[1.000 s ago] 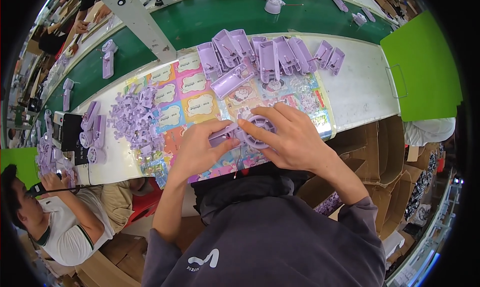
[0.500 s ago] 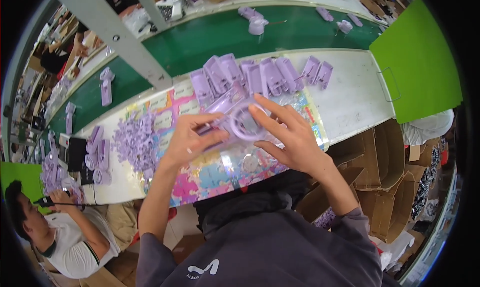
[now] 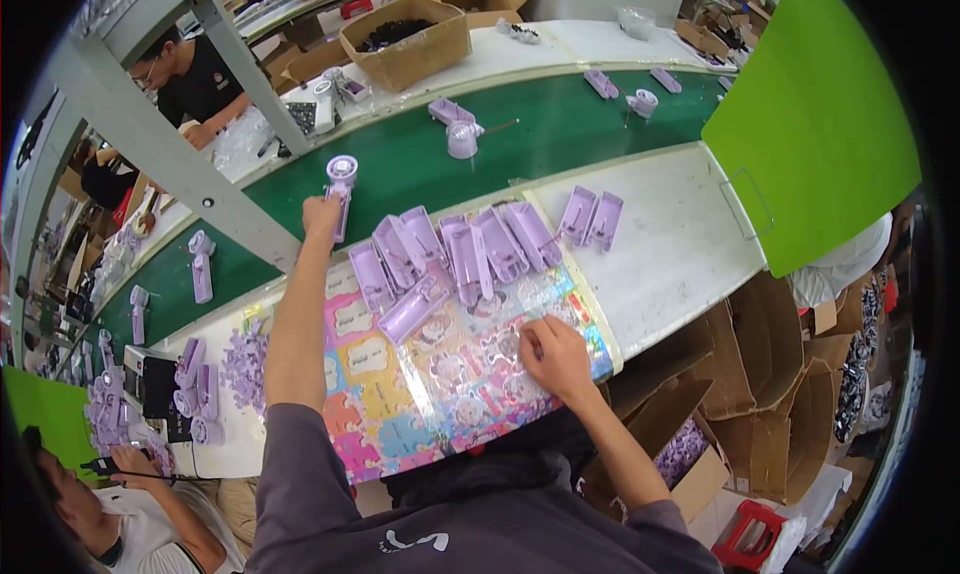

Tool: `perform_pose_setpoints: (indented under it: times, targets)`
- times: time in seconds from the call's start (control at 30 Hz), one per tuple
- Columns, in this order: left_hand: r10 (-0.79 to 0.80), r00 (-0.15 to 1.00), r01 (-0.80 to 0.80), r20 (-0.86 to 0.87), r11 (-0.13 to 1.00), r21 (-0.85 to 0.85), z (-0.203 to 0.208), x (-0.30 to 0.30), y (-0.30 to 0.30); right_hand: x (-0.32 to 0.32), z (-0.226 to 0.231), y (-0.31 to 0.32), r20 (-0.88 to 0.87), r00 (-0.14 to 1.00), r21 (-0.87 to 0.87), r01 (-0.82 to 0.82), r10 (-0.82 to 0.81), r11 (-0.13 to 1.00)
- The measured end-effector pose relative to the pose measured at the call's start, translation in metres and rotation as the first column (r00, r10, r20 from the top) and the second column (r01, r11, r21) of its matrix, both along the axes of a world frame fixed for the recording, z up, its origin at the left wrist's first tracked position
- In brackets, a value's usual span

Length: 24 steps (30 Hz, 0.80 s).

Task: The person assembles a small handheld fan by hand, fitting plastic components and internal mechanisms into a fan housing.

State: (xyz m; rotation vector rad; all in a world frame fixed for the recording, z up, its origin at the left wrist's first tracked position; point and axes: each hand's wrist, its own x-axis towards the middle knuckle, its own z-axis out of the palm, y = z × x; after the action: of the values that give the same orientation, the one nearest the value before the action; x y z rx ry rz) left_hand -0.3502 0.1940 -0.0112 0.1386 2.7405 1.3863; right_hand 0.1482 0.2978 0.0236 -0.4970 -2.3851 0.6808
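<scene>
My left hand (image 3: pixel 322 217) reaches out over the green conveyor belt, its fingers closed around the handle of a lavender handheld fan (image 3: pixel 342 172) with a round head. My right hand (image 3: pixel 556 360) is low over the colourful patterned mat (image 3: pixel 385 384), fingers curled in, with nothing visible in them. Between the hands, several lavender half-shell handle casings (image 3: pixel 495 249) stand in a row along the mat's far side. One loose casing (image 3: pixel 413 312) lies tilted in front of them. Two more casings (image 3: pixel 590 219) sit apart, to the right.
The green belt (image 3: pixel 400 169) carries other lavender parts, including a round-headed piece (image 3: pixel 462 139). A heap of small lavender pieces (image 3: pixel 245 364) lies at the left. A grey post (image 3: pixel 190 174) rises beside my left arm. A green panel (image 3: pixel 810 134) and cardboard boxes (image 3: pixel 750 374) are right; co-workers sit left.
My hands have parted. The left has carried the fan from above the mat away to the belt; the right has drawn back lower and curled its fingers. The view has shifted.
</scene>
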Motion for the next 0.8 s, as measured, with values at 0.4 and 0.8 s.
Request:
perform_pose_setpoints:
  times: [0.4,0.8]
  targets:
    - [0.059,0.997,-0.070,-0.042,0.945,-0.320,0.012,-0.048,0.009,-0.006,0.001,0.005,0.064,0.997,-0.007,0.045,-0.045,0.999]
    - [-0.852,0.462,0.694,-0.246,0.520,-0.498,0.050,0.086,0.200,-0.007,0.003,0.008,0.062,0.998,-0.015,0.022,-0.021,1.000]
